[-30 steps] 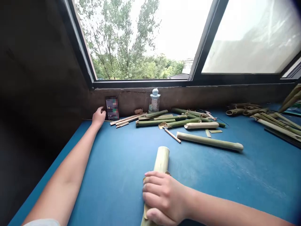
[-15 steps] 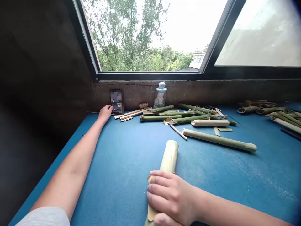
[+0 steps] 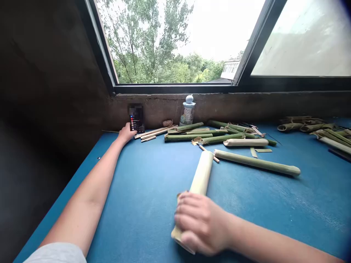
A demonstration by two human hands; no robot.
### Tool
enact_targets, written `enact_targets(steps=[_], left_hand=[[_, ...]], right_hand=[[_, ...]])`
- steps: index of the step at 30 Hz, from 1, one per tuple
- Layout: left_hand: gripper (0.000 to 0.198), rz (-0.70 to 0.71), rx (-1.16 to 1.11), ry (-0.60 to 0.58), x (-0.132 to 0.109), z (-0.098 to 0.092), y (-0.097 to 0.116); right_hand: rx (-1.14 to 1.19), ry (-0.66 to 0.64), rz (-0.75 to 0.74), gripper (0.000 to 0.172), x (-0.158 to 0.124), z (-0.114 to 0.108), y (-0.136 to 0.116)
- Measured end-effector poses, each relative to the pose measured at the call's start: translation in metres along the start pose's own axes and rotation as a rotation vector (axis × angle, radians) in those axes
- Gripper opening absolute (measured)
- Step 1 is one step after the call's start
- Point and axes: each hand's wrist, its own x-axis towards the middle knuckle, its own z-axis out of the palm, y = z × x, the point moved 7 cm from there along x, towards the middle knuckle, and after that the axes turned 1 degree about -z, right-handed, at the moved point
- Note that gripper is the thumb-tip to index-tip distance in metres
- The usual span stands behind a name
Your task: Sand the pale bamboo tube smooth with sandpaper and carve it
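Observation:
At the far left of the table, my left hand (image 3: 126, 133) is at the lower left edge of a dark phone (image 3: 137, 118), which leans upright against the wall with its screen lit. Its thumb lies over the bottom of the phone and the other fingers are at the side, partly hidden. In the front middle, my right hand (image 3: 201, 223) is wrapped over a pale peeled bamboo tube (image 3: 202, 175), slightly blurred by motion. A tan, thin sheet-like piece shows at the fingers' edge; I cannot tell what it is. The tube's far end points toward the window.
Several green bamboo lengths (image 3: 189, 137) and thin strips (image 3: 156, 132) lie along the wall. A long bamboo tube (image 3: 256, 162) lies right of centre, near a small stick (image 3: 216, 159). A lidded jar (image 3: 187, 113) stands at the back. More bamboo pieces (image 3: 290, 127) are far right.
My right hand and the bamboo tube have shifted slightly right, and the tube's far end reaches farther forward. My left hand has moved right onto the phone, and its screen shows different content.

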Motion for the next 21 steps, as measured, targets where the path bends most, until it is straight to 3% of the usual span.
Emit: enact_targets(steps=[3,7,11,13,15,18,21], left_hand=[[0.069,0.010,0.041,-0.011,0.002,0.004,0.000],[0.080,0.031,0.085,-0.006,0.003,0.007,0.002],[0.079,0.026,0.104,0.002,0.002,0.008,0.003],[0.078,0.031,0.094,0.011,0.002,0.008,0.003],[0.079,0.018,0.046,0.004,0.004,0.008,0.000],[0.079,0.011,-0.133,0.023,0.006,0.004,-0.005],[0.080,0.071,-0.212,0.122,0.006,-0.011,-0.001]], right_hand=[[-0.018,0.007,-0.072,0.044,0.002,-0.002,-0.005],[-0.120,0.033,0.115,0.039,-0.002,-0.017,0.025],[0.001,-0.021,-0.024,0.045,0.001,0.002,-0.006],[0.029,-0.037,-0.095,0.048,-0.001,0.005,-0.009],[0.001,-0.012,-0.034,0.045,-0.005,-0.005,0.012],[-0.075,0.046,0.171,0.041,-0.009,-0.023,0.047],[-0.023,0.055,0.159,0.044,-0.004,-0.015,0.026]])
